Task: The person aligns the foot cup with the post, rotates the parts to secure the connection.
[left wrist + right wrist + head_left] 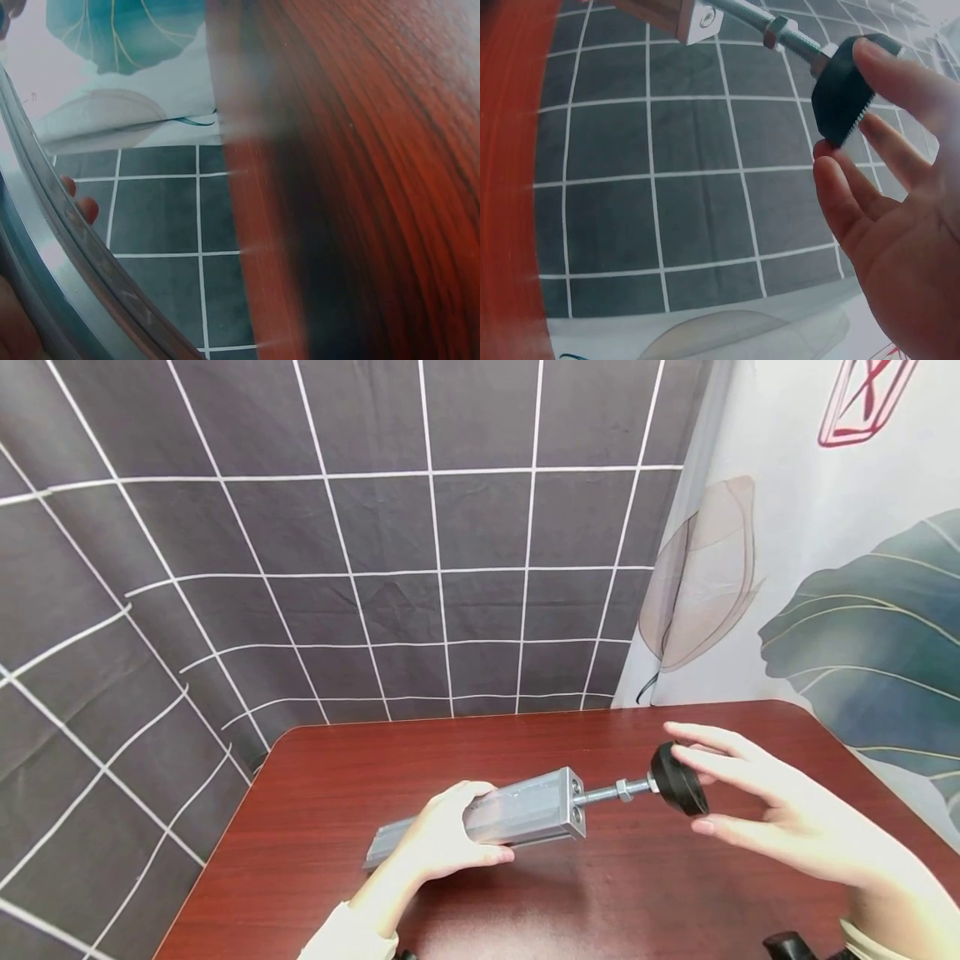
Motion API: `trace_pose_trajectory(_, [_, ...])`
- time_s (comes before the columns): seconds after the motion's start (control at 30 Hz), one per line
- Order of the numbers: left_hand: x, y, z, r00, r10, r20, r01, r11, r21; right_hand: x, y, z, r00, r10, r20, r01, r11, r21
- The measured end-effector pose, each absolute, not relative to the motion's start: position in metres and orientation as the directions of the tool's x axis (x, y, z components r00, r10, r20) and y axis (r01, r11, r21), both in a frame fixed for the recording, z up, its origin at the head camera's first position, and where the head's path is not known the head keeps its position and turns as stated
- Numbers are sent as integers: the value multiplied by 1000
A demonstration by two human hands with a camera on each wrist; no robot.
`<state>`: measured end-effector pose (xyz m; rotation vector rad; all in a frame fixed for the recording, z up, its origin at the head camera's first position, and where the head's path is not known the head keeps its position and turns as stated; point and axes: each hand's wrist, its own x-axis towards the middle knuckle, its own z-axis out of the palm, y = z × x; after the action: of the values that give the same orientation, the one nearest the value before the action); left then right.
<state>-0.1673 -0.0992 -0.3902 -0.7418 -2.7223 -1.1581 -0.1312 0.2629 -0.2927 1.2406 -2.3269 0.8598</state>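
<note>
Tabletop (645, 893) is spanning lower centre, gridded curtain (382, 522) upper left. Left hand (444, 835) is gripping bar (532, 806), right hand (783, 810) pinching foot (673, 782).

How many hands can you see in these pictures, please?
2: the left hand grips the metal bar, and the right hand has its fingertips at the black foot.
</note>
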Motion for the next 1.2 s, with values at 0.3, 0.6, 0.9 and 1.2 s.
trace_pose_trajectory(0.3, [-165,-97,-393,-879,402,257,465,601,650,-133,253,-296,-617,-517,594,-786,450,-425])
trace_pose_trajectory(0.6, [-164,-96,-393,-877,401,264,469,597,651,-131,246,-301,-735,-370,568,-655,604,-454])
trace_pose_trajectory(0.9, [-164,-96,-394,-878,397,267,469,605,644,-132,259,-300,-668,-482,567,-742,488,-460])
trace_pose_trajectory(1.2, [-166,-96,-393,-870,398,289,487,608,627,-131,265,-304,-587,-590,554,-806,362,-468])
